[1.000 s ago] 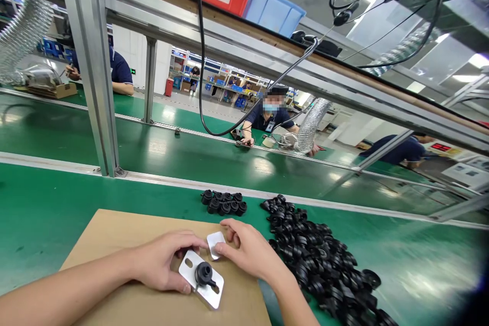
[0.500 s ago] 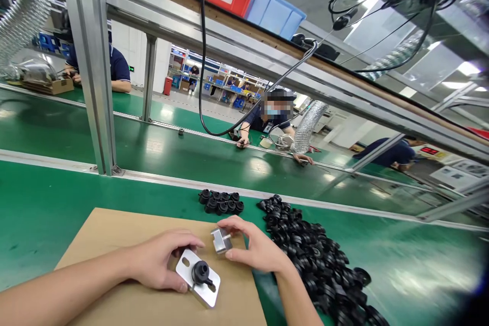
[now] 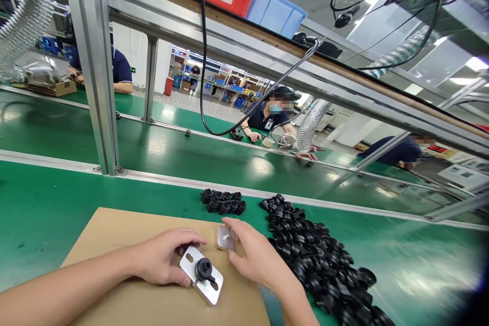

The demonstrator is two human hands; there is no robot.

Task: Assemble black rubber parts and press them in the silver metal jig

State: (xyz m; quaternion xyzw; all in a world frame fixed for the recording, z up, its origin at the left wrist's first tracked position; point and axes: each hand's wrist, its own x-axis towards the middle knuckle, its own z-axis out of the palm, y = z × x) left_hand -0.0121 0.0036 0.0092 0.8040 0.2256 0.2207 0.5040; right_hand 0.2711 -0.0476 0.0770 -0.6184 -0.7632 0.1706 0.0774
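My left hand (image 3: pixel 168 260) grips a silver metal plate (image 3: pixel 215 293) with slotted holes by its left edge, thumb in front and fingers behind. A round black plastic part (image 3: pixel 204 267) with a small side spout sits on top of the plate. To the right, my right hand (image 3: pixel 254 254) has its thumb and fingers around a small silver metal block (image 3: pixel 225 238), which has a pin on its upper face. Whether the block rests on the cardboard sheet (image 3: pixel 126 229) is hard to tell. The fingers behind both metal pieces are partly hidden.
A big heap of black parts (image 3: pixel 311 247) lies right of the cardboard on the green bench (image 3: pixel 42 198). Several similar parts (image 3: pixel 223 204) stand in rows beyond it. A metal frame post (image 3: pixel 93 71) rises at left; a black cable (image 3: pixel 204 61) hangs ahead. Co-workers sit across the bench.
The metal block in my right hand has turned from tilted to flatter, its pin side now facing up. My left hand keeps hold of the plate with the black part.
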